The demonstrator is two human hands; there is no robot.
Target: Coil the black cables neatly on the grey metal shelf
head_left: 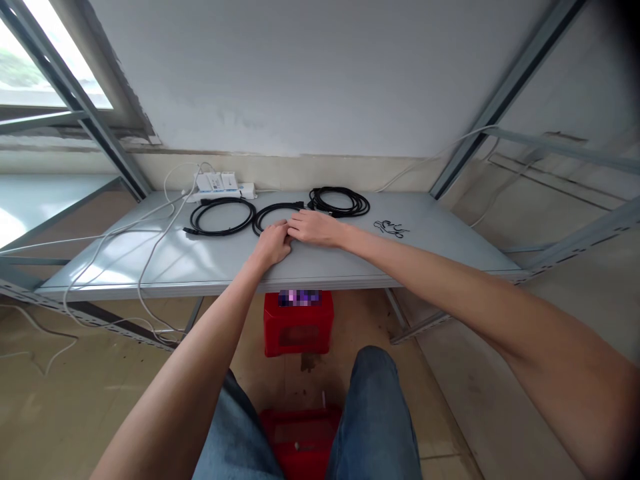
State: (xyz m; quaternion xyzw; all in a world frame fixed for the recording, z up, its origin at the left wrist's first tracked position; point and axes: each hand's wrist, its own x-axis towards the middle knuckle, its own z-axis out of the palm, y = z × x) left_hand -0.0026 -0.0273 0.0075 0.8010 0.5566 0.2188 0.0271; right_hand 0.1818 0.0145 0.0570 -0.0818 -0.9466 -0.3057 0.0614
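Note:
Three coils of black cable lie in a row on a grey metal shelf (210, 263). My left hand (273, 244) is closed at the near side of the middle black cable (270, 209), fingers curled around it. My right hand (316, 229) meets it from the right, its fingers bent and pressed close to the left hand at the same cable. Both hands hide the near right part of this coil. Left of it rests a second coil (223, 232), apart from my hands. A thicker third coil (367, 202) sits just behind my right hand.
A white power strip (247, 191) with plugged-in adapters stands by the wall; white cords (150, 257) trail over the front left edge. Several short black ties (391, 229) lie to the right. Metal uprights (463, 150) flank the shelf. Below is a red stool (299, 333).

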